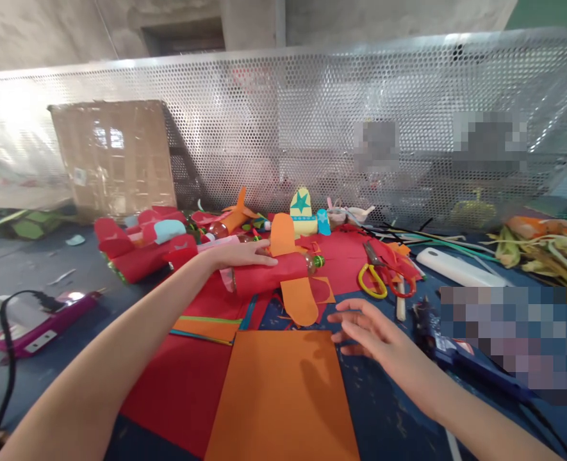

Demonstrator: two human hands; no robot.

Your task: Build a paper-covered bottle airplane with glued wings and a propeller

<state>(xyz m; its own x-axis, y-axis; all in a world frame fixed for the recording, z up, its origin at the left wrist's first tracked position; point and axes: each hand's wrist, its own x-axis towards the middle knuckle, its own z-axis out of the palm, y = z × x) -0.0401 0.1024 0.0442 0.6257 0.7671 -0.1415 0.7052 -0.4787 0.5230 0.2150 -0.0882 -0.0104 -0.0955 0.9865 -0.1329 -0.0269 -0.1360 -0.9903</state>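
Observation:
My left hand (242, 255) grips the rear of a red-wrapped bottle (276, 272) from above, its fingers reaching along the top. The bottle lies on its side with a green cap pointing right. Rounded orange foam wings (300, 301) stick out from it, one toward me and one away. My right hand (367, 330) holds nothing; its fingers are apart and slightly curled, near the right corner of an orange foam sheet (283, 397). Beneath and to the left of that sheet lies a red sheet (177, 378).
Scissors (374, 282) with yellow and red handles lie among red scraps. A blue glue gun (475, 368) is at right. A purple power strip (43, 326) with a black cord lies left. Other bottle planes (143, 250) stand behind. A perforated metal panel (312, 96) closes the back.

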